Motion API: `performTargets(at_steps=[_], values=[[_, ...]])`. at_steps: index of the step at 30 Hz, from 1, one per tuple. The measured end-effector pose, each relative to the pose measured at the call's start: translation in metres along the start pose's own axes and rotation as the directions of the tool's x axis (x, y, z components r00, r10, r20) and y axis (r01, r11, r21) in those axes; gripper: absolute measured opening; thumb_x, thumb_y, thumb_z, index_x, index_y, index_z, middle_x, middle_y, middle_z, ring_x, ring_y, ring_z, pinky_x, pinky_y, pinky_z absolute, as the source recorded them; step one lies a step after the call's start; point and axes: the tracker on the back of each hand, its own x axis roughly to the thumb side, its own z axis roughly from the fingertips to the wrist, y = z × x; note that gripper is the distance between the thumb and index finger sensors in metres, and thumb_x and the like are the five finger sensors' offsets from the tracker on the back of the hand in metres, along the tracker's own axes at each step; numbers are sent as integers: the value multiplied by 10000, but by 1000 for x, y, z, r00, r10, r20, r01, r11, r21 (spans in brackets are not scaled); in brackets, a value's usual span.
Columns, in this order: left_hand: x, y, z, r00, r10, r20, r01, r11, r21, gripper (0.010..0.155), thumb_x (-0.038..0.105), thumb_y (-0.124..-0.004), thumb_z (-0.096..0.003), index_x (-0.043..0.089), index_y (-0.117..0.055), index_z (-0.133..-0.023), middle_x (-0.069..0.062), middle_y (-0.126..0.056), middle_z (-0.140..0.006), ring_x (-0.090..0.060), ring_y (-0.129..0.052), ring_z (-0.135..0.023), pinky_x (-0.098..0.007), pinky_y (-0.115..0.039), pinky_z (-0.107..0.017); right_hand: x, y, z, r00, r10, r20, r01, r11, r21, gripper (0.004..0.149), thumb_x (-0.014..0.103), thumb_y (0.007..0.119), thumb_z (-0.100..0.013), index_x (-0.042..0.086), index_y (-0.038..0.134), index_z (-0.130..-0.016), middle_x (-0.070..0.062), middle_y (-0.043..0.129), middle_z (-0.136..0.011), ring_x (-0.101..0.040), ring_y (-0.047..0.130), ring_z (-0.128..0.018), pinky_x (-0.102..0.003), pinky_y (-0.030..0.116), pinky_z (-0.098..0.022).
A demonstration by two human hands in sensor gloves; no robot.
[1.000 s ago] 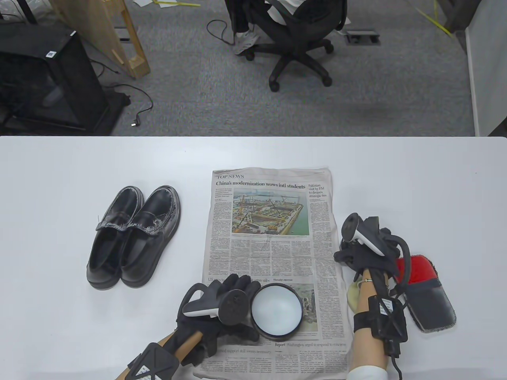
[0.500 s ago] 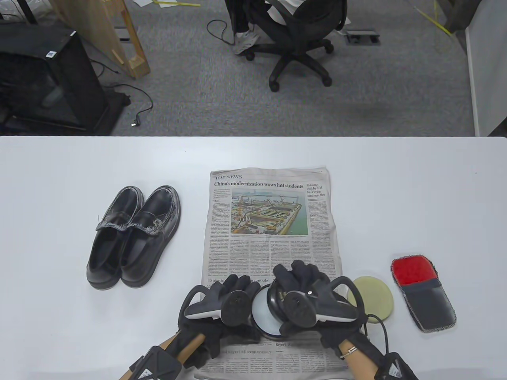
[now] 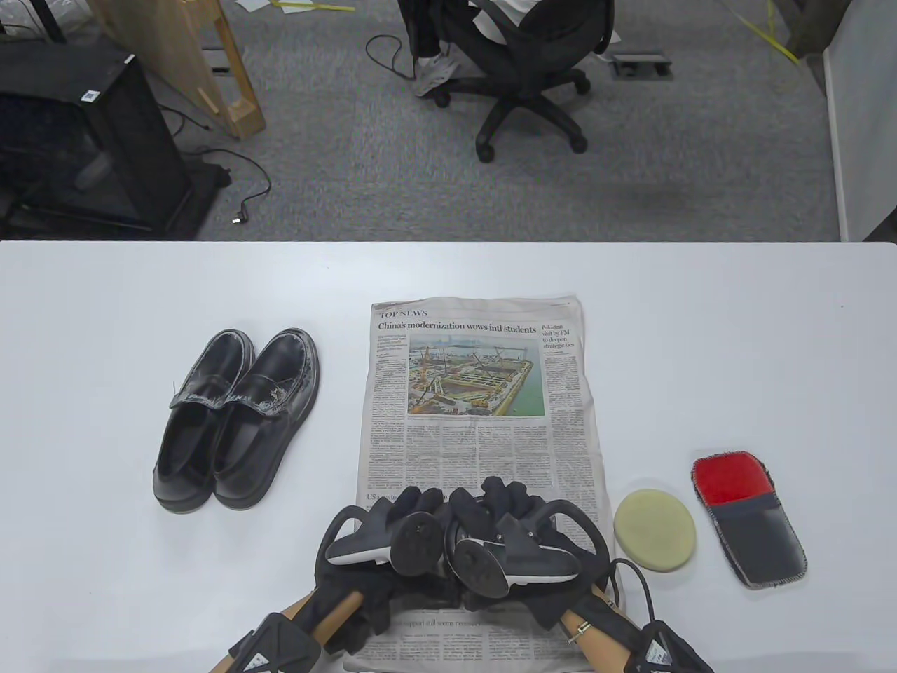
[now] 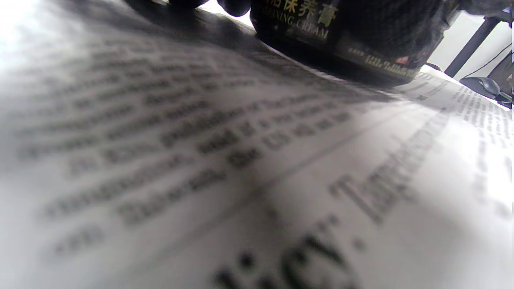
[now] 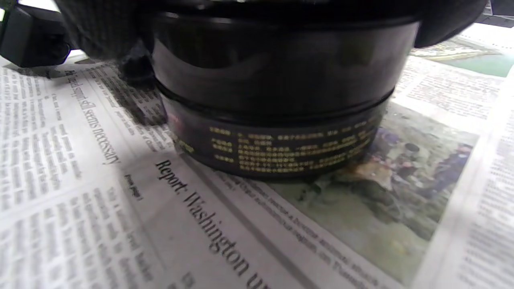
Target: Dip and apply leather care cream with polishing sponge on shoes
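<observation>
Table view: both gloved hands meet over the cream jar at the near end of the newspaper [image 3: 476, 392], which lies on the white table [image 3: 105, 294].
Left hand [image 3: 392, 533]: cups the jar's left side; finger spread cannot be told under the tracker.
Right hand [image 3: 511, 533]: lies over the jar's top, fingers curled down around it; the jar itself is hidden here.
Polishing sponge [image 3: 655, 530]: pale yellow disc, flat on the table just right of the newspaper, untouched.
Shoes [image 3: 235, 417]: 2 black loafers side by side, well left of the newspaper, white scuffing across the vamps.
Brush pouch [image 3: 748, 519]: red and dark, right of the sponge.

Left wrist view: cream jar [image 4: 345, 36] stands on the newsprint at the top edge, gold lettering partly legible; a dark fingertip [image 4: 237, 5] rests by its wall. Most of the frame is blurred print.

Right wrist view: the jar fills the upper frame, base flat on a newspaper photograph, a seam ringing the wall. Gloved fingers [image 5: 104, 36] wrap the upper section, which appears to be the lid; whether it is seated or loose cannot be told.

Step, judged: closing or opening the lid, 1 hand bracing, 1 turning.
Risk 1: the jar may skate on the loose paper if the left hand's brace slackens.
Risk 2: the paper may wrinkle under a twist and tip the jar.
Risk 3: gloves may slip on the glossy wall.
</observation>
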Motion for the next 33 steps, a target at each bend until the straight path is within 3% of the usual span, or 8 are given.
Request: performTargets(at_steps=[6,10,16,18,20,21,30,33], values=[[0,0,0,1000,-3,-5,3,1000,1,1074,645,-723,-467,16,-265,-1208,-350,-212,-1224,-599,-264,-1025,-770,-375,-614,8,2,2,995,83,-57,-82,997,6,1168,787,493,-467,-47,130,-1198,-505,352,-1112,-703,613,-885,-663,696,-636],[1,0,0,1000,-8,-7,8,1000,1,1070,643,-722,-468,15,-273,-1209,-349,-212,-1223,-601,-263,-1023,-770,-375,-612,10,4,4,993,82,-87,-83,997,-2,1156,783,453,-495,-67,99,-1196,-524,348,-1099,-714,638,-858,-650,729,-609],[1,0,0,1000,-12,-11,12,1000,2,1071,642,-723,-467,14,-275,-1208,-348,-211,-1222,-601,-265,-1022,-770,-377,-612,16,9,6,982,131,-135,-130,991,15,1099,762,272,-516,-91,105,-1188,-542,349,-1095,-695,730,-800,-574,801,-572],[1,0,0,1000,-14,-13,14,1000,4,1071,645,-721,-467,12,-276,-1208,-349,-212,-1222,-600,-265,-1023,-769,-378,-612,14,10,6,993,74,-91,-71,997,41,1086,736,273,-528,-111,52,-1172,-558,257,-1100,-764,569,-887,-690,662,-632],[1,0,0,1000,-15,-13,15,1000,3,1070,643,-722,-468,15,-275,-1209,-346,-212,-1223,-598,-267,-1024,-769,-379,-612,11,15,6,999,-23,-29,25,998,52,1073,721,322,-530,-75,-58,-1140,-504,20,-1090,-769,119,-947,-806,384,-648],[1,0,0,1000,-13,-13,13,1000,3,1067,643,-723,-468,17,-277,-1209,-345,-213,-1223,-597,-267,-1024,-768,-379,-612,10,18,5,998,-55,-10,56,998,40,1067,718,335,-529,-55,-88,-1131,-491,-42,-1083,-760,58,-940,-807,332,-655],[2,-1,0,1000,-14,-20,15,1000,9,1067,639,-715,-465,13,-273,-1206,-345,-208,-1221,-598,-261,-1022,-769,-372,-610,9,29,7,999,-35,-27,32,997,-75,1038,738,313,-525,9,-50,-1169,-450,21,-1142,-743,173,-992,-795,420,-674],[3,-1,0,999,-14,-28,14,1000,13,1066,630,-717,-456,13,-275,-1205,-343,-210,-1220,-597,-264,-1021,-768,-375,-609,17,27,6,996,-17,-93,6,993,-114,1036,723,284,-541,-50,14,-1175,-494,109,-1128,-793,295,-940,-795,506,-625]])
